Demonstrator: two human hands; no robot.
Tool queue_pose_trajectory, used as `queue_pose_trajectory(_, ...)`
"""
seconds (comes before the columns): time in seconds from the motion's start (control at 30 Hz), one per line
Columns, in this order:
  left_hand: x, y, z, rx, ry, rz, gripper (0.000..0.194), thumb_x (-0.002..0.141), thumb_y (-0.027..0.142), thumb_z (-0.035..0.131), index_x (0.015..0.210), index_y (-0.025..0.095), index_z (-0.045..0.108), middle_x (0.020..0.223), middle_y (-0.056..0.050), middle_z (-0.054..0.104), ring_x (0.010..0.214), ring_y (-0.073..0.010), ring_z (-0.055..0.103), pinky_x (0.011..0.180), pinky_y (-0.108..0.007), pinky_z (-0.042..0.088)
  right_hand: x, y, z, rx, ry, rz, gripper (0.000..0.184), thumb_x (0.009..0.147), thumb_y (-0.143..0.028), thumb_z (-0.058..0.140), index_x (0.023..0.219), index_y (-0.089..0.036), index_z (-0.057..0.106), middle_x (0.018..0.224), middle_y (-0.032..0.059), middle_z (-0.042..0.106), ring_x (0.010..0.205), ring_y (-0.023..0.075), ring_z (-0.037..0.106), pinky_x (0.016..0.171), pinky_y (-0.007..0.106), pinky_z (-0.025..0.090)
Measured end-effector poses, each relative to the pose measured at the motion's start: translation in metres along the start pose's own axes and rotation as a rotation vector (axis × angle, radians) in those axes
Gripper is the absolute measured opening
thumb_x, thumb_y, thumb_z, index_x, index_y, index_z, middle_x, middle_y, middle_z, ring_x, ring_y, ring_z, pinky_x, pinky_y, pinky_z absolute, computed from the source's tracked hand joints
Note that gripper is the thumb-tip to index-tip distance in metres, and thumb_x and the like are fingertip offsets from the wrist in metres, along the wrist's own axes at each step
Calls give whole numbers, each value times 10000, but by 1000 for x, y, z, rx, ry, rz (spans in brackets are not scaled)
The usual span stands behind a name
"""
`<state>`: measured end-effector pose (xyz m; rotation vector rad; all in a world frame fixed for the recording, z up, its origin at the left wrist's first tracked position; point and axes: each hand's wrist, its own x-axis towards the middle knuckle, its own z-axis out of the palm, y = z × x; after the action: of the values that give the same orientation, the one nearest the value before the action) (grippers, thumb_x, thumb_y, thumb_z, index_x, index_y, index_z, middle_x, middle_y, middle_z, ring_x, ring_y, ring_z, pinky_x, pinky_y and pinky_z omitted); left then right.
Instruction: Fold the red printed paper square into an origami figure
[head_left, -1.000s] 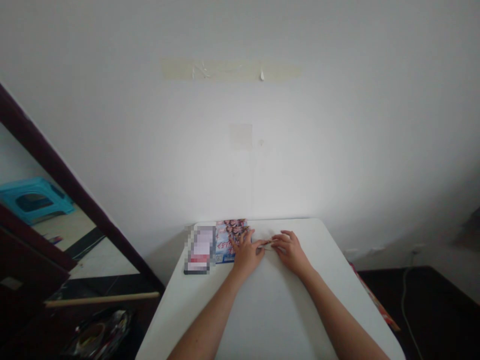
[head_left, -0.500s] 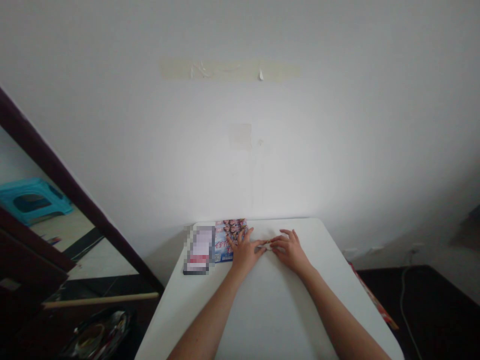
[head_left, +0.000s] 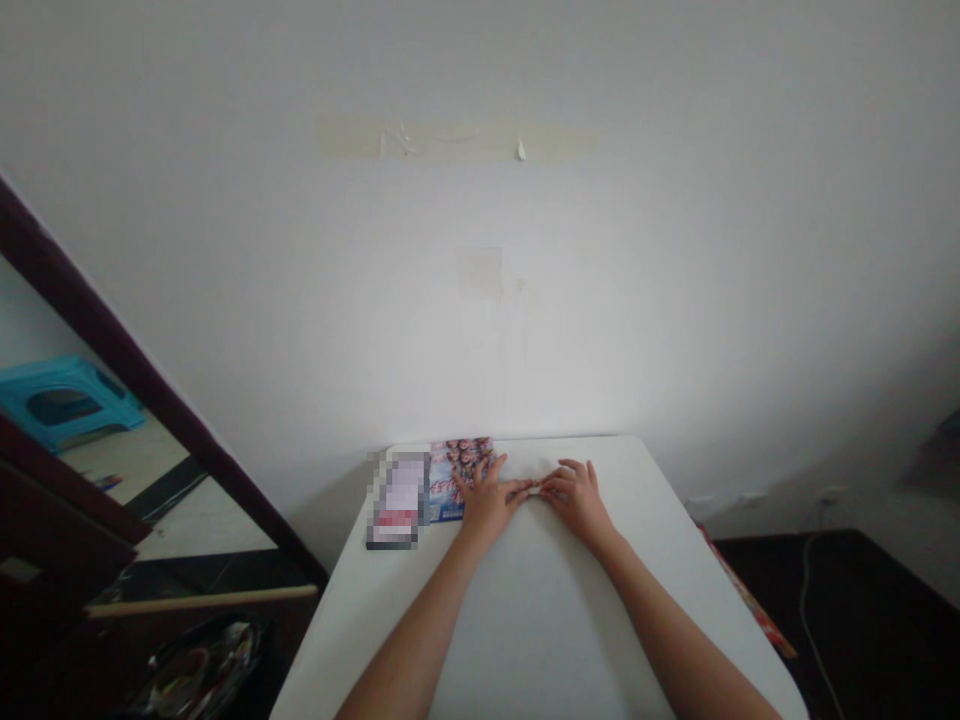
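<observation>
Both of my hands lie at the far end of a white table (head_left: 540, 620), close to the wall. My left hand (head_left: 486, 500) rests flat with its fingers spread, partly on a colourful printed card (head_left: 448, 478). My right hand (head_left: 577, 495) is beside it, its thumb and forefinger pinched on a small thin pale object (head_left: 534, 487) that also touches my left thumb. The object is too small to name.
A blurred dark packet (head_left: 399, 500) lies left of the printed card. A white wall stands just behind the table. Left of the table are a dark frame, a wooden stick (head_left: 202, 600) and a blue plastic stool (head_left: 64, 400). A cable (head_left: 814, 600) runs over the dark floor at right.
The hands have drawn a little closer together around the small object; my right fingers have curled in slightly. Nothing else has moved.
</observation>
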<state>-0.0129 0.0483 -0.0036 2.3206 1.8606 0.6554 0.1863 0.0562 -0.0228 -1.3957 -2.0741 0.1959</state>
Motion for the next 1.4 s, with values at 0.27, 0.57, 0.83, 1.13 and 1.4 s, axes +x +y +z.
queue_pose_trajectory(0.27, 1, 2, -2, -14, -27, -16, 213, 885, 478, 598, 1061, 537, 704, 1508, 64, 447, 1402, -356, 296, 1082, -776, -15, 4, 3, 1, -3, 39, 71, 186, 881, -425, 601, 835, -303, 732, 1039, 30, 712, 1229, 305, 472, 1092, 694, 146)
queue_pose_trajectory(0.57, 5, 8, 2, -40, 32, -43, 172, 840, 520, 638, 936, 444, 759, 1468, 51, 497, 1377, -373, 325, 1063, -797, -31, 5, -2, 2, -9, 56, 148, 284, 917, -446, 537, 777, -283, 723, 1068, 42, 680, 1159, 289, 479, 1069, 659, 205)
queue_pose_trajectory(0.83, 7, 14, 0, -56, 17, -88, 210, 829, 525, 650, 906, 374, 774, 1475, 21, 493, 1374, -367, 332, 1104, -756, 37, 6, -1, 5, 0, 91, 175, 242, 878, -442, 595, 756, -292, 739, 1053, 43, 681, 1129, 294, 479, 1072, 640, 215)
queue_pose_trajectory(1.13, 7, 12, 6, -61, 37, -82, 152, 843, 484, 648, 880, 385, 758, 1464, 51, 499, 1364, -365, 346, 1077, -787, 26, 7, -4, 7, -1, 120, 191, 251, 873, -429, 600, 719, -286, 737, 1034, 51, 680, 1118, 304, 481, 1070, 639, 216)
queue_pose_trajectory(1.4, 7, 10, 7, -59, 38, -72, 155, 838, 475, 655, 883, 364, 753, 1465, 46, 496, 1366, -354, 343, 1105, -752, 38, 8, -3, 10, 25, 104, 245, 238, 853, -452, 620, 714, -306, 747, 1034, 41, 673, 1123, 304, 478, 1085, 652, 182)
